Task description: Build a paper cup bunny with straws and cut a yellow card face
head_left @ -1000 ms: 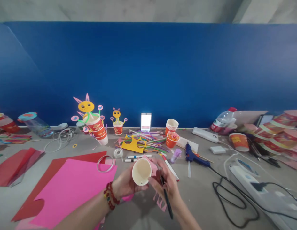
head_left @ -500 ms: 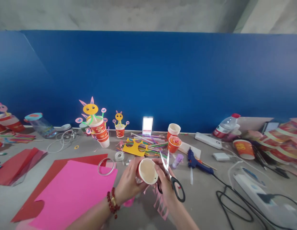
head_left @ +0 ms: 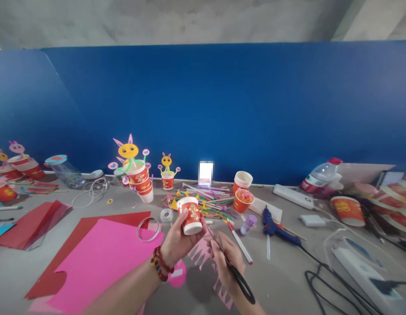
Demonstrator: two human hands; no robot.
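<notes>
Where the left hand (head_left: 177, 243) curls, a cup (head_left: 191, 213) (red) rests within.

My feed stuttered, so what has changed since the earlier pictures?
The left hand turned the cup from mouth-on to printed side showing, shifting it leftward and away from the person. The right hand came off the cup, keeping the scissors, which swung leftward. The glue gun stayed put.

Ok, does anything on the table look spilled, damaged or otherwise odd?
One thing: a bright, pixelated rectangle at the back, before the blue wall; what it is can't be told. The cup in the left hand leans, but is held. The jagged pink paper below it looks cut, not torn. No spill shows.
</notes>
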